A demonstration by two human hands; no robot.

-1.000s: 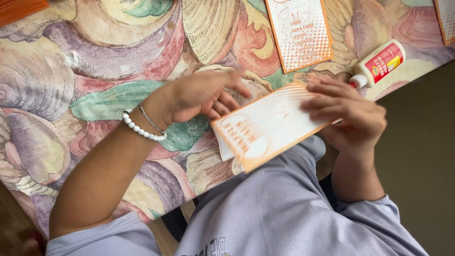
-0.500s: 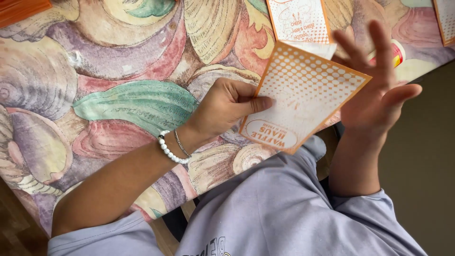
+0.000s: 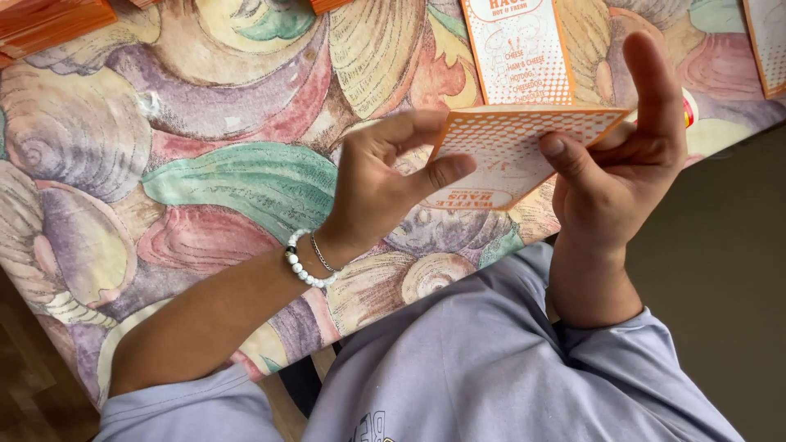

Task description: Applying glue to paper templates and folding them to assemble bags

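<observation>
Both hands hold an orange-and-white dotted paper sleeve [image 3: 512,151] above the table's near edge. My left hand [image 3: 385,176], with a white bead bracelet at the wrist, pinches its left edge between thumb and fingers. My right hand [image 3: 626,155] grips the right edge with the thumb on the front and the index finger pointing up. The sleeve is tilted and partly folded along its top edge.
A tablecloth with a large seashell pattern [image 3: 205,164] covers the table. Another printed sleeve [image 3: 517,49] lies flat beyond the held one, and one more [image 3: 770,41] at the far right. Orange stacks [image 3: 49,20] sit at the top left. A glue bottle [image 3: 688,110] peeks out behind my right hand.
The sleeve was lifted off the table edge, turned over and raised. My left hand shifted from the tabletop to the sleeve's left edge; my right hand's fingers closed onto its right edge.
</observation>
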